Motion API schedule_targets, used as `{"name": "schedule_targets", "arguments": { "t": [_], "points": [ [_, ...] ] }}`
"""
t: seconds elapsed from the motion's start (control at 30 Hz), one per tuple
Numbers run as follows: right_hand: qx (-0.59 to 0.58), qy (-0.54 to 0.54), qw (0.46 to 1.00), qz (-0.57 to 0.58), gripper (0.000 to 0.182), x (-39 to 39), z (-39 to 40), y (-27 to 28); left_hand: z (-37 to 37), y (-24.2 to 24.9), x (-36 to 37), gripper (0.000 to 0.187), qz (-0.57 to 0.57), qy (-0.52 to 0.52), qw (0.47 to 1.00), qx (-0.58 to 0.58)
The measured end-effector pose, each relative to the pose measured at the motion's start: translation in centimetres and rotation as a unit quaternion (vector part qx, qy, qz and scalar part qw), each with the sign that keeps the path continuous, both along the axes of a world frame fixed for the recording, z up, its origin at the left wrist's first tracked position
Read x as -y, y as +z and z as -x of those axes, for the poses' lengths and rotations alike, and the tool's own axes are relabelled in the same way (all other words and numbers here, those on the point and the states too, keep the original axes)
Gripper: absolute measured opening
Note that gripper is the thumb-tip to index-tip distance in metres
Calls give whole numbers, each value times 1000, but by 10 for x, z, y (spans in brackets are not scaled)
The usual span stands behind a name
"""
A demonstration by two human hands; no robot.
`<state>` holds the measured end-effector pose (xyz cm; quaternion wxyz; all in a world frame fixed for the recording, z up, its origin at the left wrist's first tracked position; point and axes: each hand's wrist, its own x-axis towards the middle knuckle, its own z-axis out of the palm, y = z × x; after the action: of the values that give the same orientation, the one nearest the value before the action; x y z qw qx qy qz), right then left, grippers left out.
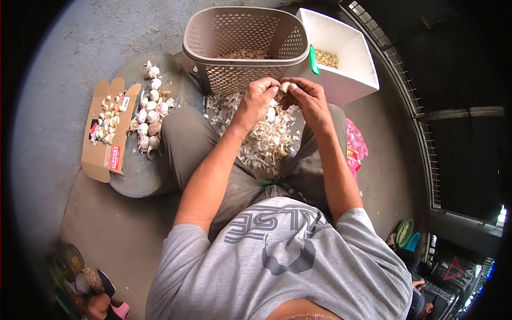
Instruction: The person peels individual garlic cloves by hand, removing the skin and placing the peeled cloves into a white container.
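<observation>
From my end, nearest is the wearer's grey printed T-shirt (pixel 240 266), then dark grey-brown trousers (pixel 184 138), knees apart w/ a heap of papery white garlic husks (pixel 261 145) b/w them. Just past that, both hands meet: R hand (pixel 310 99) has a small, pale, smooth garlic clove (pixel 285 86) pinched b/w thumb & forefinger; L hand (pixel 257 101) has its fingers bunched nearly closed right beside it, can't tell if they grip clove or skin. I'd call this peeling, prob. late on this one, as it looks mostly bare. Next move calls for a light R pinch while L fingers clear any leftover skin. Off left, a low round grey counter (pixel 140 178) carries whole white garlic bulbs (pixel 142 116) & flattened brown cardboard (pixel 97 160) w/ loose cloves (pixel 111 121). Farthest fwd: tall taupe plastic mesh basket (pixel 242 62), cloves inside, & next to it a white box (pixel 349 80), prob. foam, holding pale yellow cloves (pixel 326 58).
</observation>
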<state>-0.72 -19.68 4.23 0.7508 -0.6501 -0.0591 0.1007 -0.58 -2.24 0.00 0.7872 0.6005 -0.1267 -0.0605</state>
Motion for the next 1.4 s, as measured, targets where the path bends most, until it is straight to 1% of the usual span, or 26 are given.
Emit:
{"name": "schedule_targets", "arguments": {
  "t": [0.07, 0.17, 0.23, 0.27, 0.3, 0.37, 0.4, 0.43, 0.5, 0.53, 0.57, 0.6, 0.63, 0.7, 0.77, 0.8, 0.9, 0.97, 1.03, 1.07, 1.17, 1.27, 1.37, 1.4],
  "points": [
    [-2, 0, 1000, -2, 23, 0, 2, 1, -1, -4, 2, 16, -8, 7, 1000, 3],
    [37, 55, 996, 56, 23, 11, 1, -4, 0, -1, 2, 16, -6, 23, 999, -26],
    [-11, 126, 985, 117, 27, 22, -6, 8, -2, -3, -2, 16, -7, 43, 997, -62],
    [-37, 161, 975, 147, 30, 26, -8, 12, -7, -13, -2, 17, 8, 52, 997, -59],
    [1, 110, 989, 99, 32, 19, -12, 19, -10, -12, -4, 18, 34, 59, 995, -77],
    [69, 0, 998, 1, 37, -3, -24, 25, -11, -12, -4, 20, 83, 70, 987, -121],
    [137, -47, 986, 84, 41, -8, -32, 20, -13, -16, -7, 24, 146, 42, 976, -158],
    [207, -92, 960, 165, 45, -15, -44, 18, -11, -18, -7, 25, 155, 39, 973, -169],
    [265, -81, 932, 232, 47, -23, -47, 17, -14, -20, -12, 28, 176, 40, 966, -184],
    [214, 6, 945, 247, 42, -24, -38, 19, -16, -20, -11, 29, 161, 64, 968, -183],
    [158, 94, 948, 261, 37, -24, -27, 21, -16, -21, -9, 29, 182, 79, 963, -183],
    [203, 112, 928, 292, 28, -30, -17, 25, -16, -16, -5, 29, 202, 93, 958, -182],
    [199, 90, 941, 258, 25, -36, -10, 22, -14, -13, -3, 30, 220, 105, 953, -182],
    [140, 67, 959, 237, 22, -32, -14, 7, -11, -13, -3, 28, 212, 86, 957, -180],
    [115, 35, 970, 211, 19, -24, -27, -10, -11, -11, -3, 27, 200, 62, 962, -174],
    [92, 27, 972, 216, 18, -20, -31, -11, -6, -2, -3, 21, 222, 47, 958, -175],
    [32, -41, 991, 121, 19, -15, -31, -20, -7, -3, -2, 15, 166, 73, 973, -143],
    [60, -36, 992, 107, 17, -19, -27, -27, -8, -6, 2, 11, 176, 105, 968, -146],
    [80, -40, 992, 89, 16, -29, -16, -23, -11, -14, 5, 9, 186, 123, 964, -144],
    [100, -10, 987, 127, 15, -25, -16, -24, -13, -18, 6, 11, 178, 145, 967, -112],
    [64, 1, 991, 116, 16, -25, -13, -18, -14, -22, 2, 14, 170, 119, 972, -113],
    [57, -38, 993, 97, 16, -24, -18, -25, -5, 0, 3, 16, 91, 98, 985, -110],
    [58, 10, 988, 143, 15, -20, -19, -24, -9, -15, 0, 17, -36, 126, 991, -26],
    [56, 20, 988, 144, 15, -18, -20, -23, -9, -13, -2, 17, -65, 133, 989, -18]
  ]
}}
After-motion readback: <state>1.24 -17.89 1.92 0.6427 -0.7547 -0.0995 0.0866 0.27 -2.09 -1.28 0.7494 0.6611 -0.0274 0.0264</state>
